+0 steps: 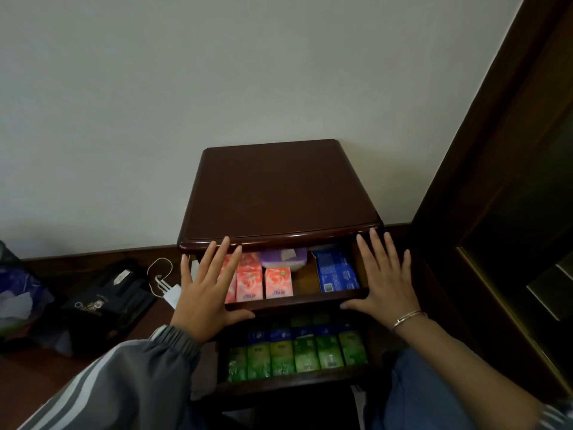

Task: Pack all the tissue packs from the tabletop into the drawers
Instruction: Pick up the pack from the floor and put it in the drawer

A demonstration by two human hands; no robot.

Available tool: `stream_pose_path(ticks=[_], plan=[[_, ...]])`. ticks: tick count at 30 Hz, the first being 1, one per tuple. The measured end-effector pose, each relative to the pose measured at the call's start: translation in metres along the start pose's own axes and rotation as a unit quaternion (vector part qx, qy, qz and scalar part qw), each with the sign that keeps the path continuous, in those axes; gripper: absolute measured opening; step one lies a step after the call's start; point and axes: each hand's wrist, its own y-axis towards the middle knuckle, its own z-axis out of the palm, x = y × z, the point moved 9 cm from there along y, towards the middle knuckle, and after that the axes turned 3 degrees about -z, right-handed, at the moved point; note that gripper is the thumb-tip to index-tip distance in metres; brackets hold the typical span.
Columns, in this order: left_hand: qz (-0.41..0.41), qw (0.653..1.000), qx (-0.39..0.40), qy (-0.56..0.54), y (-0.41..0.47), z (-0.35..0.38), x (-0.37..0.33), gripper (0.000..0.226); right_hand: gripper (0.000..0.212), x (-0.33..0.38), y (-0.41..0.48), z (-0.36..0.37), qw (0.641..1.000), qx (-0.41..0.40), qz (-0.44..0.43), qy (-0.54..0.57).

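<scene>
A dark wooden nightstand has a bare tabletop (279,193). Its upper drawer (297,297) stands partly out and holds pink tissue packs (249,279), a purple pack (283,257) and a blue pack (336,271). The lower drawer (291,384) is pulled out further, with a row of green tissue packs (294,355) and blue ones behind. My left hand (207,290) lies flat with fingers spread on the upper drawer's front at the left. My right hand (383,276) rests the same way at the right, thumb on the front rail. Neither holds anything.
A white wall is behind the nightstand. A dark wooden door frame (483,169) stands at the right. On the floor at the left lie a black bag (105,299), a white charger with cable (169,291) and a blue-purple bag (18,290).
</scene>
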Motion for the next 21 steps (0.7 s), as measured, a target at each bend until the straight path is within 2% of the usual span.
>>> stream_pose_path(ticks=[5, 8, 12, 14, 17, 21], plan=[[-0.068, 0.998, 0.012, 0.002, 0.043, 0.022, 0.022, 0.104, 0.137, -0.004, 0.06, 0.007, 1.0, -0.002, 0.011, -0.027], [-0.103, 0.995, 0.006, -0.011, 0.06, 0.036, 0.031, 0.093, 0.123, -0.011, 0.084, 0.022, 0.999, 0.005, 0.035, -0.001], [-0.137, 0.987, -0.081, -0.01, 0.071, 0.046, 0.031, 0.066, 0.101, -0.009, 0.09, 0.027, 0.993, -0.087, 0.079, 0.033], [-0.141, 0.981, -0.13, -0.004, 0.072, 0.048, 0.031, 0.068, 0.095, -0.008, 0.089, 0.026, 0.987, -0.129, 0.087, 0.036], [-0.138, 0.979, -0.152, 0.004, 0.073, 0.051, 0.035, 0.074, 0.093, -0.008, 0.088, 0.023, 0.984, -0.156, 0.085, 0.022], [-0.141, 0.981, -0.13, 0.011, 0.072, 0.047, 0.032, 0.074, 0.095, -0.007, 0.087, 0.024, 0.988, -0.117, 0.097, 0.018]])
